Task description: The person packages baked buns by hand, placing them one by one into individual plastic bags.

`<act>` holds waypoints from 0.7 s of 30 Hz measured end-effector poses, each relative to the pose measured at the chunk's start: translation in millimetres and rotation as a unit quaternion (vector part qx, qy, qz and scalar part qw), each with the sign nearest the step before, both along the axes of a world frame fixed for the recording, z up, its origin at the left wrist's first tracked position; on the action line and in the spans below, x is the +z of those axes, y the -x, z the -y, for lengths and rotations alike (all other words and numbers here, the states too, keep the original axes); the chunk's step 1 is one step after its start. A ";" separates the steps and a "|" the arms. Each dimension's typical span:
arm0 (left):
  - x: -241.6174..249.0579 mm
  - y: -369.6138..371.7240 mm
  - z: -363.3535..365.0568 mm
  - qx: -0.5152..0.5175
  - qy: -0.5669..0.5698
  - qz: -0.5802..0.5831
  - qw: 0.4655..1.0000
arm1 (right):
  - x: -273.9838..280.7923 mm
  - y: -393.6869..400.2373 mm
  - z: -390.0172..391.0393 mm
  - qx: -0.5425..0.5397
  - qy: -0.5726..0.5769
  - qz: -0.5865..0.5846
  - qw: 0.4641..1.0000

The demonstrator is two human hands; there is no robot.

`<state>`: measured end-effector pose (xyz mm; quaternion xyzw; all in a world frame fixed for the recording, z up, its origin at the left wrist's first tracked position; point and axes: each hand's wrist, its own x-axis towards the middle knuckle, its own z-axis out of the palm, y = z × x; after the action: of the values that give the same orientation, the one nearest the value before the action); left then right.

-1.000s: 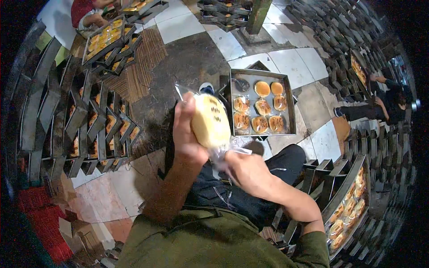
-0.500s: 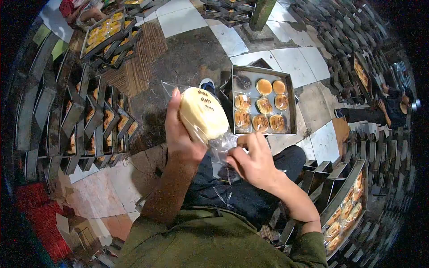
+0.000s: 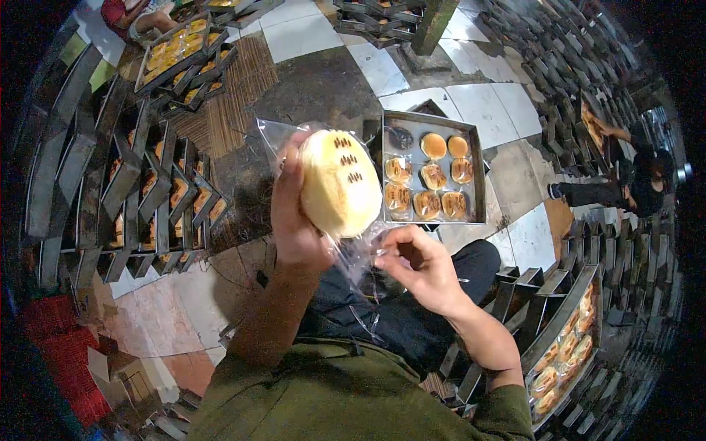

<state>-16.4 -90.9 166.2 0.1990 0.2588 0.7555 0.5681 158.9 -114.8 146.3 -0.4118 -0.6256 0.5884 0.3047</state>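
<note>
A pale round bun (image 3: 340, 184) with rows of dark marks on its top sits in a clear plastic bag (image 3: 357, 257). My left hand (image 3: 290, 213) is closed around the bun from the left side, thumb and fingers at its edge. Just below and to the right, my right hand (image 3: 418, 266) pinches the loose end of the bag between thumb and fingertips. Beyond my right hand, a metal tray (image 3: 482, 173) on the floor holds several browned buns, most of them wrapped, and a dark item in its far left corner.
Stacked metal trays of buns (image 3: 154, 184) rise at the left. More tray stacks (image 3: 566, 66) line the right, with a tray of wrapped buns (image 3: 566, 353) near my right elbow. One person (image 3: 640, 176) is at far right, another (image 3: 143, 22) at upper left.
The bun has turned so its marked top faces me more squarely. My right hand has shifted slightly at the bag's end. The person at right has reached toward a tray.
</note>
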 end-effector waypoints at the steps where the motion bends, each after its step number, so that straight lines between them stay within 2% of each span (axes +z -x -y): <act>1: 0.9 0.2 1.1 0.002 0.028 0.020 0.999 | -0.9 1.2 0.4 0.006 -0.036 0.007 0.999; 2: 1.3 0.1 2.3 0.004 0.056 0.041 0.998 | 2.0 1.7 0.7 0.009 -0.037 0.007 0.999; 3: 0.3 0.1 1.4 0.005 0.055 0.042 0.998 | 7.2 1.9 0.3 0.019 -0.124 0.053 0.991; 5: -4.7 0.1 -2.3 0.013 0.123 0.097 0.988 | 7.7 4.2 0.3 0.017 -0.287 0.111 0.951; 6: -6.8 -0.7 -2.8 0.012 0.123 0.097 0.988 | 6.5 5.1 0.3 0.016 -0.287 0.111 0.951; 8: -10.0 -2.7 -4.9 0.001 0.133 0.121 0.984 | 4.9 5.6 -2.6 0.055 -0.408 0.227 0.883; 9: -10.9 -2.6 -5.4 -0.001 0.135 0.121 0.983 | 6.2 5.3 -4.9 0.060 -0.414 0.241 0.876; 10: -12.1 -1.3 -6.0 -0.002 0.124 0.110 0.986 | 5.9 6.5 -5.1 0.059 -0.412 0.241 0.876; 12: -12.5 0.2 -7.3 -0.001 0.116 0.099 0.988 | 4.6 12.5 -5.2 0.059 -0.375 0.331 0.864; 14: -9.9 2.2 -8.3 0.013 0.128 0.053 0.990 | 7.4 15.9 -7.4 0.079 -0.345 0.337 0.872; 16: -14.2 10.8 -13.7 0.011 0.126 0.058 0.990 | 17.3 17.8 -6.3 0.102 -0.314 0.342 0.879; 17: -16.0 16.1 -17.9 0.005 0.122 0.063 0.991 | 27.4 16.5 -0.8 0.311 -0.245 0.295 0.869; 18: -10.8 20.9 -23.4 0.059 0.156 0.015 0.986 | 33.5 14.0 4.3 0.504 -0.165 0.233 0.815; 19: -16.5 32.3 -24.3 0.041 0.132 0.027 0.990 | 34.5 7.7 9.6 0.504 -0.166 0.232 0.815; 21: -11.7 41.0 -26.6 0.022 0.108 0.038 0.993 | 41.6 0.6 13.8 0.513 -0.104 0.145 0.839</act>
<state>-57.4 -64.2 154.4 0.1016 0.3213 0.7426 0.5788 158.3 -128.6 187.9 -0.0778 -0.8419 0.5256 -0.0939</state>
